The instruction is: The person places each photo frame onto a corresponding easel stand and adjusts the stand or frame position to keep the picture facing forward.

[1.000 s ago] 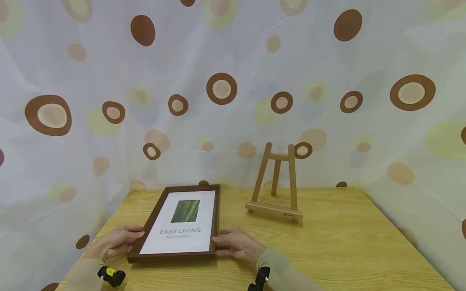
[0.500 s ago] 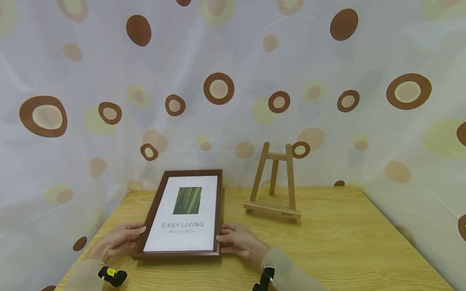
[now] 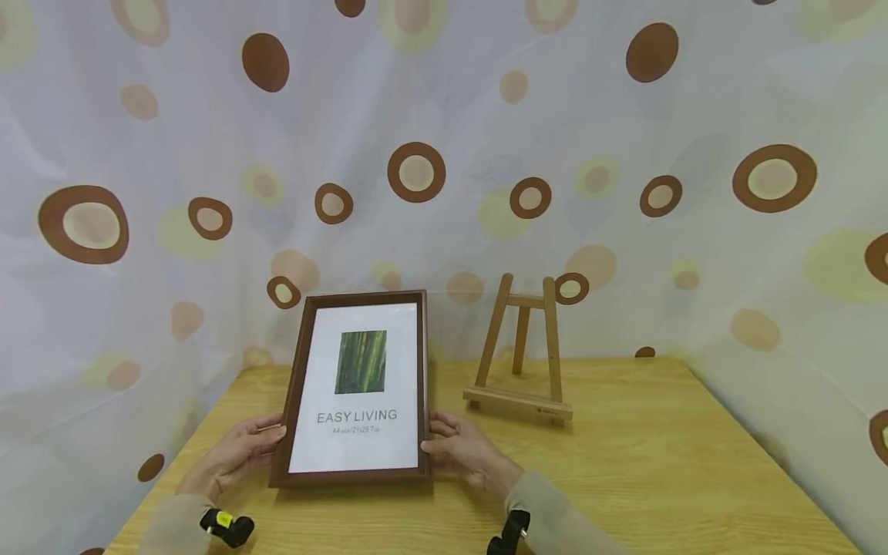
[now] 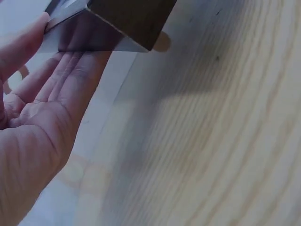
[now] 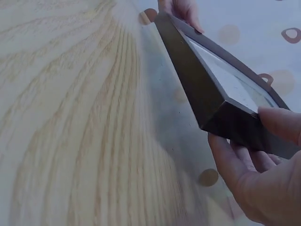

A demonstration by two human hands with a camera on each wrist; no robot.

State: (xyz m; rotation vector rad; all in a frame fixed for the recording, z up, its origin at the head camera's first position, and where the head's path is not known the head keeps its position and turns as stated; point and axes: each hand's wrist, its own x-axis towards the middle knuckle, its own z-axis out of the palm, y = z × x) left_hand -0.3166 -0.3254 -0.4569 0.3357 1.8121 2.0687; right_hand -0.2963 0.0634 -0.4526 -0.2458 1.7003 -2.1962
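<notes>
A dark brown picture frame (image 3: 425, 370) with a white "EASY LIVING" insert is tilted up, its face toward the head camera. My left hand (image 3: 243, 453) grips its left side low down, thumb in front and fingers behind. On the opposite side my right hand (image 3: 463, 452) holds it the same way. In the right wrist view, the frame's bottom corner (image 5: 216, 115) hangs above the table, the right thumb pressing its front edge. The left wrist view shows the left fingers (image 4: 82, 77) under the frame's side. A small wooden easel (image 3: 516, 397) stands to the right of the frame.
The wooden table (image 3: 666, 462) has its back edge against a spotted curtain (image 3: 472, 100), which also hangs along both sides. Black wrist cameras are strapped over each sleeve (image 3: 555, 516).
Both hands have lifted and tilted the picture frame more upright; its top edge has risen and it has shifted slightly right. The easel has not moved.
</notes>
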